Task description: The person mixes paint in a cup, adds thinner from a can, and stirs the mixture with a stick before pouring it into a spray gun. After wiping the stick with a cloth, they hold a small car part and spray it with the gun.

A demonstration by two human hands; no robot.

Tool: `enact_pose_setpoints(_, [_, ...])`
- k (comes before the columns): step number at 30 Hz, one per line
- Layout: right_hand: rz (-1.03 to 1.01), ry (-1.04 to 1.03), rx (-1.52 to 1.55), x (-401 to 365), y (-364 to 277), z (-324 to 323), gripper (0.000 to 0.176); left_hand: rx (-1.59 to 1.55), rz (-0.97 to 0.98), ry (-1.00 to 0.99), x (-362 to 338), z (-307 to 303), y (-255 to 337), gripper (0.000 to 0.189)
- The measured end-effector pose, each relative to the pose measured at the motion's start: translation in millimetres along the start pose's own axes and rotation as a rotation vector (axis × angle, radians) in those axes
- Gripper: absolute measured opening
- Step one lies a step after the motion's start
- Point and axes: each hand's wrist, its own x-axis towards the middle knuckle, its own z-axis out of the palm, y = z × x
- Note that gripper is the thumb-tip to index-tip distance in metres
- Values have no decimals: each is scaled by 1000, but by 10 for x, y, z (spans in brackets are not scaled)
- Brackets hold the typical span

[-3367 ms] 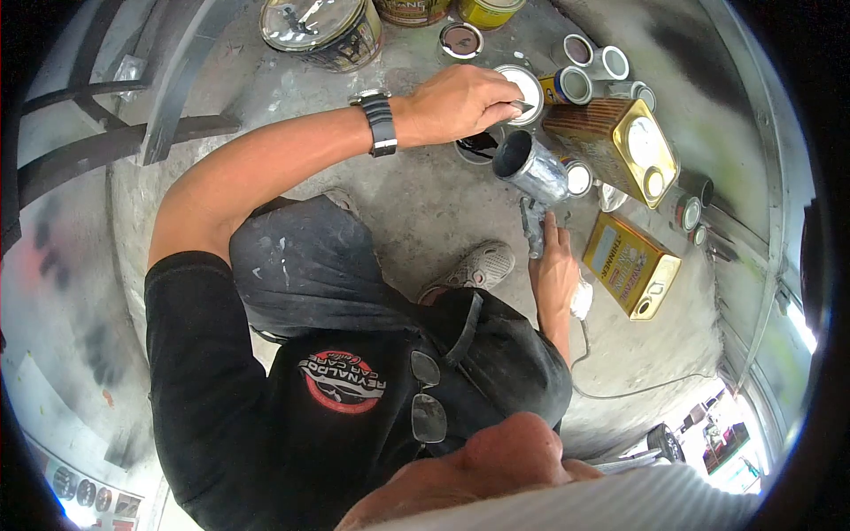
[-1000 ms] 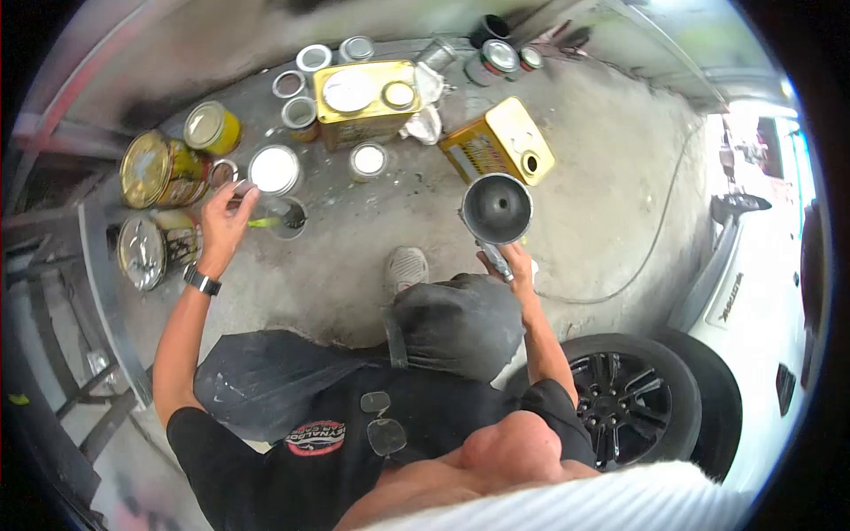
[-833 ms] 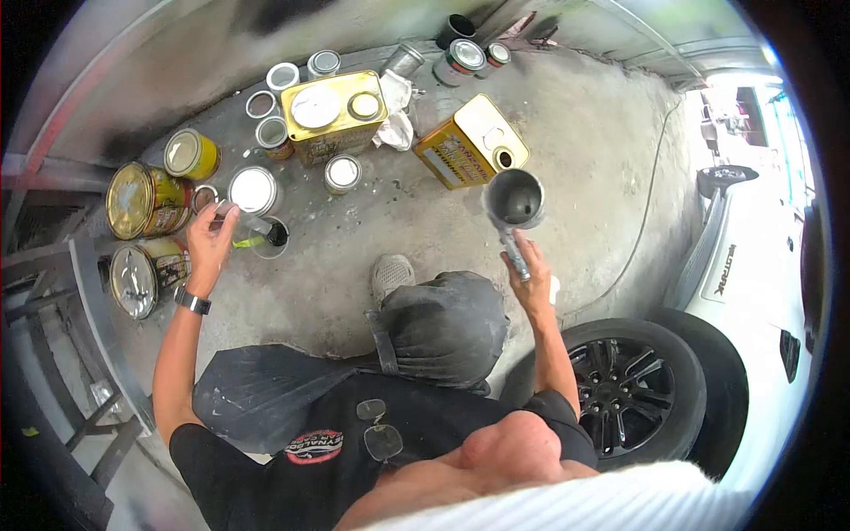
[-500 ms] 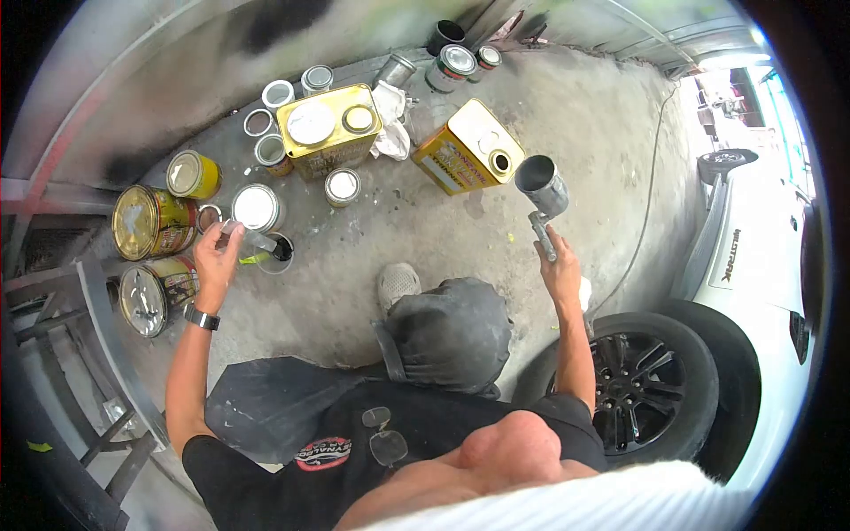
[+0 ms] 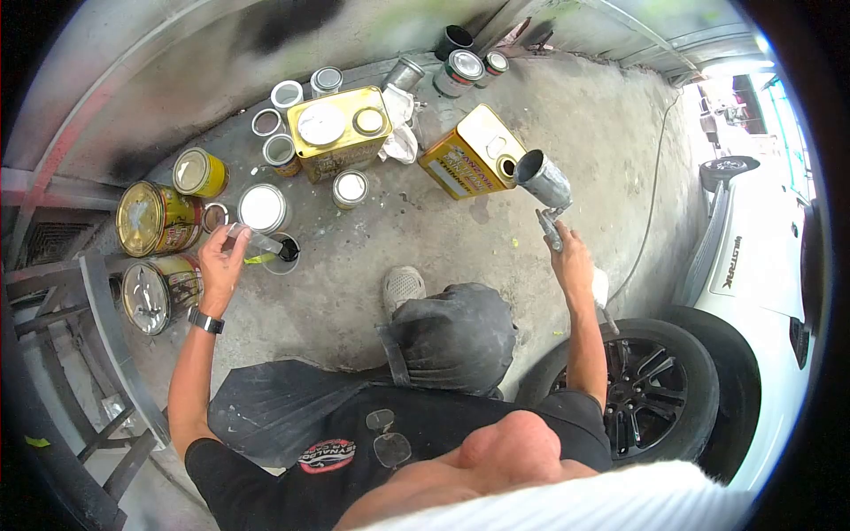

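On floor (image 5: 398, 243), 2 square tins (image 5: 336, 133) (image 5: 469, 164), 1 spray gun (image 5: 544, 190)

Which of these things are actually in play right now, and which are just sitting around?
In hand: left hand on stir stick in small open can; right hand holding spray gun.
Lying about: yellow rectangular tin; gold square tin; big round cans; rag; car wheel.
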Motion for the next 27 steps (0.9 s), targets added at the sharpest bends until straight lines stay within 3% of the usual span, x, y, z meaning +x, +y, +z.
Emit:
enact_pose_setpoints(11, [-10, -51, -247, 72, -16, -105, 46, 3, 36, 2, 15, -1, 35, 21])
enact_pose_setpoints(20, [97, -13, -323, 33, -262, -115, 49, 52, 51, 9, 36, 5, 69, 21])
enact_pose_setpoints(24, [-55, 21, 80, -217, -458, -95, 45, 109, 34, 3, 4, 4, -11, 24])
enact_pose_setpoints(27, [-181, -230, 528, -327, -503, 244, 37, 130, -17, -12, -20, 34, -36, 28])
